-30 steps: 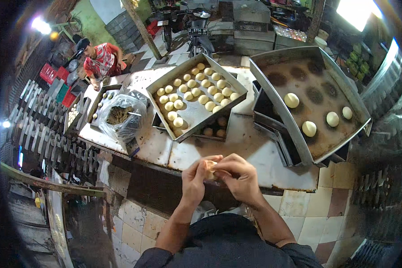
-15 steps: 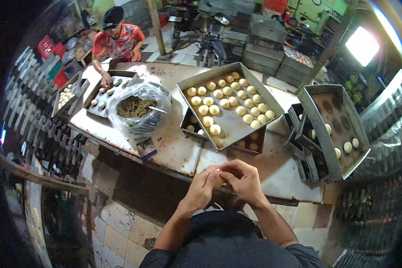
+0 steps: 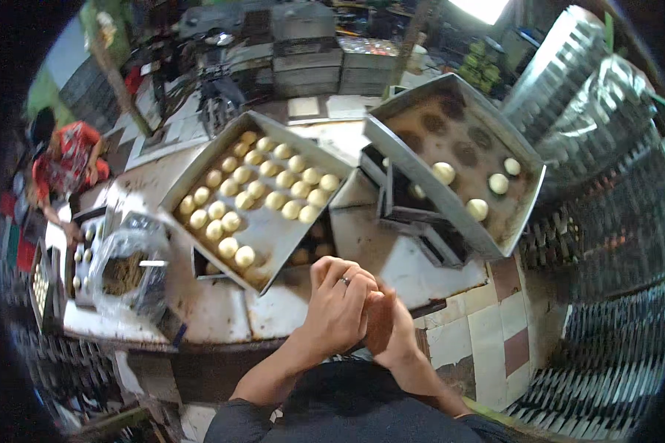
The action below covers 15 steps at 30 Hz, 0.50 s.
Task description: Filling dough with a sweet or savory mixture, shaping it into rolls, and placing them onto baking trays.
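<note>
Above the table's front edge, my left hand [image 3: 338, 304] has its fingers curled over the palm of my right hand [image 3: 393, 331]. Both hands close together around a small piece of dough, which they now hide almost wholly. Ahead of them a large metal tray [image 3: 272, 247] holds rows of pale round dough balls [image 3: 275, 199], with bare metal toward its near corner. To the right a tilted metal tray [image 3: 430, 193] rests on other trays and carries a few dough balls [image 3: 498, 184] beside dark round stains.
A plastic bag [image 3: 142, 235] of brown crumbly filling [image 3: 123, 275] stands left on the table [image 3: 199, 314]. Beyond it a co-worker [image 3: 68, 156] reaches into a smaller tray [image 3: 89, 275] of dough balls. Stacked racks [image 3: 606, 325] line the right; a motorbike [image 3: 219, 103] stands behind.
My view has swung to the right. My hands have gone from pinching the dough with the fingertips to cupping it, left fingers over the right palm.
</note>
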{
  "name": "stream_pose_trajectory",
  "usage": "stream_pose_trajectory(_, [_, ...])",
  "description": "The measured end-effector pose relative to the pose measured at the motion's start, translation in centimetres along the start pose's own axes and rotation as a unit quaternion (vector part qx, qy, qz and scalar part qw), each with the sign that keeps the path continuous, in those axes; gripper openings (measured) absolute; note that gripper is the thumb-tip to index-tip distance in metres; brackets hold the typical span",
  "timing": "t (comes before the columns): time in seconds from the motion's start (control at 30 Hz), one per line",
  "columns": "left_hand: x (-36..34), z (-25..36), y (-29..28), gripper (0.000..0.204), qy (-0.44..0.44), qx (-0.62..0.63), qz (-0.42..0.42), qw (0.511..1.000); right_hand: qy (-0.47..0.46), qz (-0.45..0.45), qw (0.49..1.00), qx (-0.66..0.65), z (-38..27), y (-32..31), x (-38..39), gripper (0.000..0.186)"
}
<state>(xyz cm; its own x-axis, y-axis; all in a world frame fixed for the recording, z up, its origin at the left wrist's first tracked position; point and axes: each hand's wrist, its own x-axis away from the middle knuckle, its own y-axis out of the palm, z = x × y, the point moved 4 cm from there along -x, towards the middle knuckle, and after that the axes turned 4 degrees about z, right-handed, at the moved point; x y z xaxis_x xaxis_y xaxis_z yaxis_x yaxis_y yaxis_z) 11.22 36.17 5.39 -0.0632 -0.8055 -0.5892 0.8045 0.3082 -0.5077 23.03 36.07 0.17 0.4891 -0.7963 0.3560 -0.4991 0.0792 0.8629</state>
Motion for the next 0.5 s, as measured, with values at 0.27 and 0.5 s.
stream_pose_trajectory(0.27, [-9.0,-0.1,4.2,0.077,-0.102,0.339,0.137,0.925,-0.259,-0.125,0.754,0.591,-21.1,3.7,-3.6,0.037])
stream_pose_trajectory(0.5, [4.9,-21.8,-1.3,0.049,-0.378,-0.388,0.025,0.840,-0.399,-0.028,0.374,0.837,-38.4,2.9,-15.7,0.045])
